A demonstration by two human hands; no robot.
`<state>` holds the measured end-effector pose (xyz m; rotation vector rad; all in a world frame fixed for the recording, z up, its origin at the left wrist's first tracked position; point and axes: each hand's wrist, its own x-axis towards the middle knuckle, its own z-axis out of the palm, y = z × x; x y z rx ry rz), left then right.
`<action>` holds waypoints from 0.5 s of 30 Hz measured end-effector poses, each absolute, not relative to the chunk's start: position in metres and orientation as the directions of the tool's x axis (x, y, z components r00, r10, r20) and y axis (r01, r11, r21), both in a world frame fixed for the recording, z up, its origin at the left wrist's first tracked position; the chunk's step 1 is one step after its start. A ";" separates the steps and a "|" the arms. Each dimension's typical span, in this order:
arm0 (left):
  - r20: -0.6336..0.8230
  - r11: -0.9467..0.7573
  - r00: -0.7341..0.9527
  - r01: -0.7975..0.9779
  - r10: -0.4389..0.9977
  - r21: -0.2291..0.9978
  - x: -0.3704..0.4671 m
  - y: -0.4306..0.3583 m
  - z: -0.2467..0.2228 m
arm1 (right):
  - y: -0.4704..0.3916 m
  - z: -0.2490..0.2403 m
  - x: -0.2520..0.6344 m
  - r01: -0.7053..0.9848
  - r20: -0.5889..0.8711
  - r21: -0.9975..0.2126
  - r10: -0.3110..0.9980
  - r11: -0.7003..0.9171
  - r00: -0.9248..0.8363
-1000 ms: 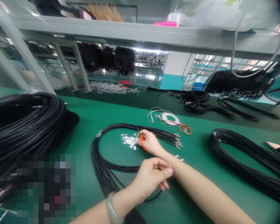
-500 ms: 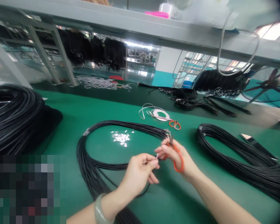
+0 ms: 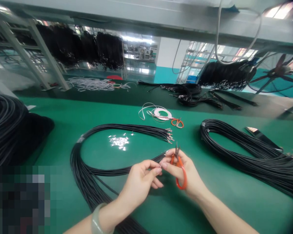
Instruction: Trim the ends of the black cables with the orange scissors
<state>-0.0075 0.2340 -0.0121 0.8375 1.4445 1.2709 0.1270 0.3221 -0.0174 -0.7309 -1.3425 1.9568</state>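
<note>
Between thumb and forefinger, my left hand [image 3: 143, 178] pinches the thin end of a cable. My right hand [image 3: 185, 172] has orange-handled scissors [image 3: 182, 175] hooked in it, tips pointing up, while its thumb and forefinger meet the same thin end. Around and behind my left hand curves a bundle of black cables [image 3: 79, 162], bound with clear tape at its upper left. Its stripped ends [image 3: 170, 136] lie just beyond my right hand. Small silvery pieces [image 3: 119, 141] are scattered inside the curve.
A white coil [image 3: 162, 114] and a second orange-handled scissors [image 3: 177, 123] lie farther back. Another black cable bundle [image 3: 234, 152] is at the right, beside a dark flat blade-like object [image 3: 263, 138]. A large black coil [image 3: 5, 126] stands left. A shelf beam [image 3: 136, 19] crosses above.
The view has shifted, so the table's things appear farther left. My right fingers have come against my left fingertips at the thin end, and the scissors are more upright.
</note>
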 end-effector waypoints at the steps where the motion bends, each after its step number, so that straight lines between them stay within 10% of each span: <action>1: -0.200 0.187 -0.269 -0.072 0.942 0.980 -0.007 0.233 -0.012 | 0.322 -0.016 0.127 -0.188 -0.098 -0.943 0.771 -0.274 -0.630; 7: 0.007 0.070 -0.340 0.212 0.940 0.975 -0.008 0.228 -0.011 | 0.321 -0.015 0.126 -0.188 -0.175 -0.908 0.749 -0.373 -0.639; 15: 0.017 0.028 -0.356 0.122 0.934 0.992 -0.009 0.229 -0.013 | 0.320 -0.021 0.127 -0.195 -0.135 -0.922 0.748 -0.336 -0.650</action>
